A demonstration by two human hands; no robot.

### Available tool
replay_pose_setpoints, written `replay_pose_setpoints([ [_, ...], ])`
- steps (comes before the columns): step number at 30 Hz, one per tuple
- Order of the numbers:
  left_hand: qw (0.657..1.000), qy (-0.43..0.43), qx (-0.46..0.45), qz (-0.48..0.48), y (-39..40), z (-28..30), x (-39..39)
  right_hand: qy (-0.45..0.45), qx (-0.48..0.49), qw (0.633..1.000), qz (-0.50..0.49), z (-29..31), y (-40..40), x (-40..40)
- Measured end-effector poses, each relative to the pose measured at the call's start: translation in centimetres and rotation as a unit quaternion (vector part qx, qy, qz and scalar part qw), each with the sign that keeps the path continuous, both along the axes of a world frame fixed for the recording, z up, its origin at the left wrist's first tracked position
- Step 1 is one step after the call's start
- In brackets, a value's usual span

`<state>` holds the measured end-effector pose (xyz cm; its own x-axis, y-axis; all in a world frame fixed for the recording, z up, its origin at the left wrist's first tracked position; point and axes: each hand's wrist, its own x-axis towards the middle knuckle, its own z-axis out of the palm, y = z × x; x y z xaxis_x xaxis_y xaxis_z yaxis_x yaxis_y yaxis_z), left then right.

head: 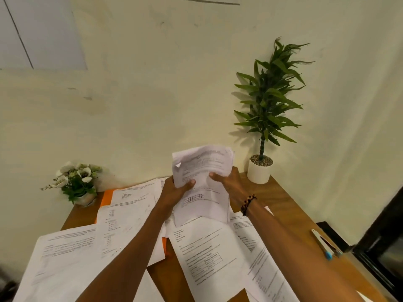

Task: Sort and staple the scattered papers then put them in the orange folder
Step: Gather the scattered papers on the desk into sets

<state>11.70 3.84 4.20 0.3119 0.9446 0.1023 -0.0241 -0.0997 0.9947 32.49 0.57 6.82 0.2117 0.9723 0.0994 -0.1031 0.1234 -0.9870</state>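
My left hand and right hand both grip printed paper stack, raised over wooden desk. Loose sheets scattered below, covering orange folder. Stapler, probably, at right edge.

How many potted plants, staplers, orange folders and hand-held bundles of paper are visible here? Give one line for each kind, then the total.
Potted plants: 2, the tall leafy plant and the white flower pot
Staplers: 1, the stapler near the table's right edge
Orange folders: 1, the orange folder, mostly under loose sheets
Held bundles: 1, the paper bundle in both hands
Total: 5
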Motion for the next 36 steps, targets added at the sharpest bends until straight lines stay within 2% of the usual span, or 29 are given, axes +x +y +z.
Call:
replay_pose_setpoints([
  [4,0.999,0.034,-0.036,-0.022,-0.9,-1.7,0.5,-0.019,-0.020,0.999,0.027,-3.2,-1.2,-0.4],
  [9,0.998,0.067,0.000,-0.007,-0.2,-0.3,-0.3,-0.148,0.015,0.988,-0.036,-2.1,-0.8,-0.3],
  [11,0.997,0.063,0.001,-0.045,0.0,0.7,-1.2,-0.215,0.016,0.976,-0.008,-1.1,-0.5,0.0],
  [14,0.992,0.081,-0.004,-0.101,0.0,1.4,-2.9,-0.237,-0.036,0.970,0.026,-0.9,-0.6,0.6],
  [15,0.993,0.081,-0.003,-0.088,0.0,1.2,-3.4,-0.243,-0.061,0.967,0.042,-1.1,-0.9,0.7],
  [17,0.997,0.075,0.011,0.009,0.1,0.9,-4.3,-0.228,-0.110,0.963,0.091,-2.5,-1.6,0.8],
  [19,0.984,0.126,0.061,0.114,0.8,0.2,-5.2,-0.247,-0.141,0.952,0.111,-4.4,-2.3,1.1],
  [20,0.973,0.167,0.091,0.128,1.2,-0.2,-5.6,-0.269,-0.153,0.944,0.113,-5.7,-2.3,1.4],
  [22,0.944,0.269,0.173,0.082,1.7,-0.8,-5.9,-0.297,-0.168,0.931,0.127,-7.5,-2.4,1.3],
  [24,0.903,0.360,0.235,-0.005,1.3,-0.8,-5.2,-0.339,-0.179,0.913,0.140,-7.3,-3.1,0.4],
  [26,0.900,0.359,0.239,-0.068,0.4,-0.8,-4.2,-0.372,-0.188,0.895,0.159,-7.0,-3.5,-0.2],
  [29,0.912,0.312,0.257,-0.064,0.2,-1.8,-3.8,-0.406,-0.204,0.867,0.205,-7.2,-3.9,-0.3],
  [30,0.913,0.310,0.257,-0.062,0.2,-2.3,-3.9,-0.405,-0.203,0.861,0.232,-7.3,-4.1,-0.3],
  [33,0.918,0.310,0.235,-0.073,0.1,-3.5,-4.3,-0.312,-0.199,0.864,0.342,-8.1,-4.0,0.1],
  [35,0.924,0.307,0.217,-0.067,0.3,-3.9,-4.7,-0.242,-0.197,0.887,0.340,-7.8,-3.9,0.3],
  [36,0.927,0.306,0.207,-0.063,0.5,-4.1,-5.0,-0.211,-0.195,0.908,0.305,-7.8,-3.7,0.3],
])
